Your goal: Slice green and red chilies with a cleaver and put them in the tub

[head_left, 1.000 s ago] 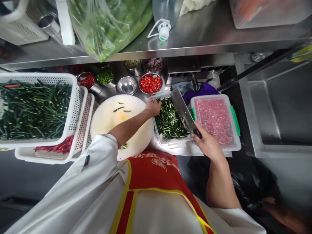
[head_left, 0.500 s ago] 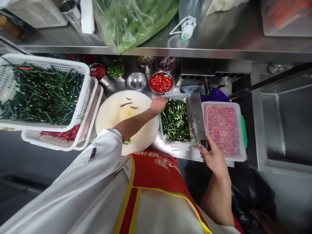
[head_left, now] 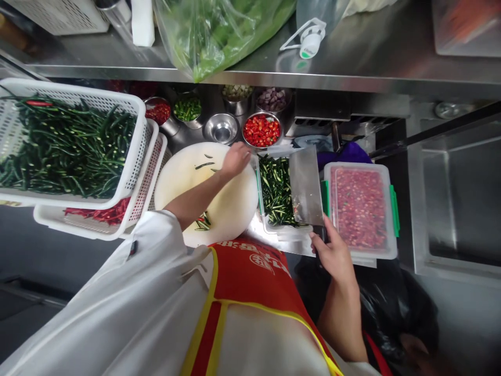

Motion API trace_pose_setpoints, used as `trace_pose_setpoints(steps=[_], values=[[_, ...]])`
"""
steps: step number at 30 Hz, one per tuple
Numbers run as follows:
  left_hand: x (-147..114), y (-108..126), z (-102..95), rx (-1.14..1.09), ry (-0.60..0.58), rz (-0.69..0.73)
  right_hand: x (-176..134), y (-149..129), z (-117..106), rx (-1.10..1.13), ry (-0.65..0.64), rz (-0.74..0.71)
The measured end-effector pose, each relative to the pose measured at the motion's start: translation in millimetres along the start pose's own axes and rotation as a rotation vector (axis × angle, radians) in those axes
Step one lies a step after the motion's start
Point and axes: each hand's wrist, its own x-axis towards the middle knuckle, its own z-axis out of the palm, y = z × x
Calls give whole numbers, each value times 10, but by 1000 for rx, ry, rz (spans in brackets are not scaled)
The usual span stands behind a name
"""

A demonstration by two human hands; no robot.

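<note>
My right hand [head_left: 334,250] grips the black handle of a cleaver [head_left: 307,183]. The broad blade lies over the right side of a clear plastic container [head_left: 270,230] filled with sliced green chilies [head_left: 276,190]. Over the right part of a round white cutting board [head_left: 176,172], my left hand [head_left: 236,158] is open, palm down, with nothing visible in it. A few chili strips [head_left: 204,165] lie near the top of the board. A small pile of cut green and red chili [head_left: 202,222] sits near its lower edge, below my left forearm.
White baskets hold whole green chilies [head_left: 78,151] and red chilies [head_left: 102,212] at left. Metal bowls, one with chopped red chilies [head_left: 261,130], stand behind the board. A lidded box of red contents [head_left: 358,209] is at right. A shelf [head_left: 352,83] overhangs the back.
My left hand has moved left from the container's edge to above the board. The cleaver in my right hand has shifted slightly left, farther over the sliced chilies.
</note>
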Motion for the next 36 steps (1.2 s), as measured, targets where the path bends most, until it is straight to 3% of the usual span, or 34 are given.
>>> trace_pose_setpoints(steps=[4,7,9,13,19,24,27,29,31,36], values=[[-264,-655,-381,85,61,-264,6,-72,261,134,-142,3],[-555,-896,-477,152,-28,-290,27,-192,522,220,-281,-16],[-777,-884,-457,137,-114,-227,42,-274,694,242,-360,-31],[-1274,-639,-421,6,-205,-95,55,-355,970,264,-475,-43],[-2184,-408,-653,-160,-304,-81,42,-258,1187,350,-525,-6],[-2580,-501,-711,-60,12,-337,40,-214,1261,398,-567,-10],[-2594,-514,-628,6,42,-405,20,-222,1304,390,-612,-23],[-2609,-451,-536,-6,7,-386,0,-207,1344,361,-654,-35],[-2654,-336,-419,-49,47,-392,-19,-170,1398,345,-701,-52],[-2688,-8,-80,-108,348,-583,-74,-90,1573,389,-775,-79]])
